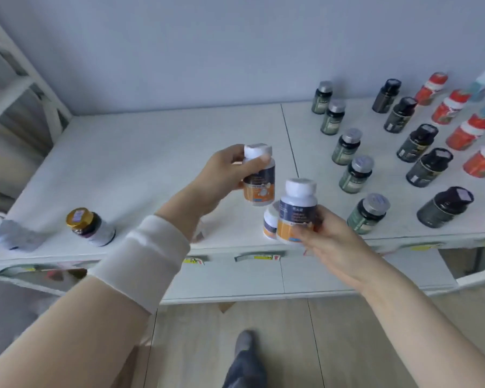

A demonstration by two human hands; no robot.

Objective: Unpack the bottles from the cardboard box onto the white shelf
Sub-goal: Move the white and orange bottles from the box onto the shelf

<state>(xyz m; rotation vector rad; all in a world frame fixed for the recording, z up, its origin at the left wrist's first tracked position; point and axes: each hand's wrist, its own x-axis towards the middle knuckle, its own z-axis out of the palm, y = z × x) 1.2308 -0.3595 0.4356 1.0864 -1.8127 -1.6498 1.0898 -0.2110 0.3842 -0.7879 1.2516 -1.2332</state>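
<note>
Grips the left bottle (259, 177) in the left hand (221, 177), fingers and thumb curled round its neck and white cap, just left of frame centre, raised above the shelf (151, 152). Grips the right bottle (297, 211) in the right hand (331, 239), fingers wrapped round the lower label, low over the shelf's front edge. Carries both upright, long axes near vertical, the left one tipped a little.

Shows a third bottle (270, 224) of the same kind standing on the shelf, tucked just behind the right bottle; touching or not, cannot tell. Shows green bottles (356, 175), black bottles (429, 168) and red bottles (469, 133) in rows toward the right of the frame. No cardboard box in view.

Probably calls for setting down next to the third bottle: bare shelf lies straight below the left bottle, up-frame of the third, so a plain lowering should do. Places the right hand nearer the front edge and nearer that third bottle.
</note>
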